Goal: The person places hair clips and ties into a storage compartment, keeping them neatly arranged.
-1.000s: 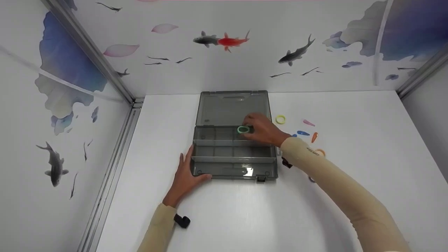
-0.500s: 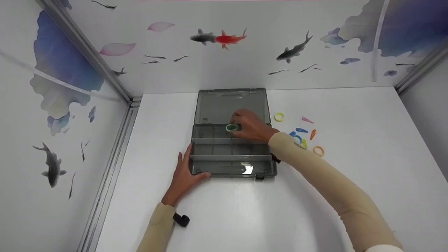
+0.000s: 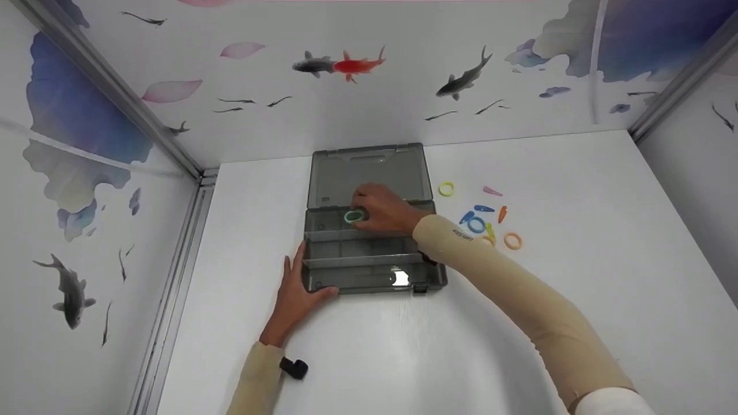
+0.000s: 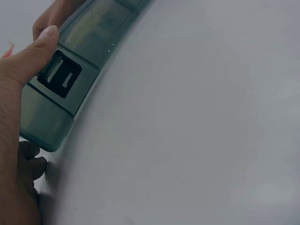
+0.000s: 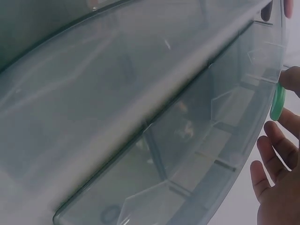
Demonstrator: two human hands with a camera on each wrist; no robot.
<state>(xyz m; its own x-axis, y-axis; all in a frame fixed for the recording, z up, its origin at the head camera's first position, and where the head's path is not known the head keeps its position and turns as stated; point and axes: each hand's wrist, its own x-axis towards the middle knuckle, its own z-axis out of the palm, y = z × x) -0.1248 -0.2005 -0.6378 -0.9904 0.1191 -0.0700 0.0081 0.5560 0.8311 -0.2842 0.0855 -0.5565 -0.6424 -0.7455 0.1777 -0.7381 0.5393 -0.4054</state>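
Observation:
A grey see-through organizer box (image 3: pixel 360 249) lies open on the table, its hinged lid (image 3: pixel 369 167) folded back toward the wall. My left hand (image 3: pixel 295 305) grips its front left corner, thumb on the front edge, fingers along the left side. In the left wrist view the thumb (image 4: pixel 40 54) presses near the box's dark latch (image 4: pixel 60 75). My right hand (image 3: pixel 383 208) pinches a green hair tie (image 3: pixel 346 218) over the back row of compartments, toward its left part. The right wrist view has the green hair tie (image 5: pixel 278 102) between thumb and finger, beside the box wall.
Right of the box lie a yellow hair tie (image 3: pixel 440 189), a blue hair tie (image 3: pixel 484 225), an orange hair tie (image 3: pixel 520 241) and several small hair clips, among them a pink one (image 3: pixel 493 191) and an orange one (image 3: pixel 503 214). A printed wall (image 3: pixel 369 115) stands behind the box.
My right hand has moved left over the box's back row with the green hair tie. The left hand keeps its grip on the corner. The head view has shifted slightly.

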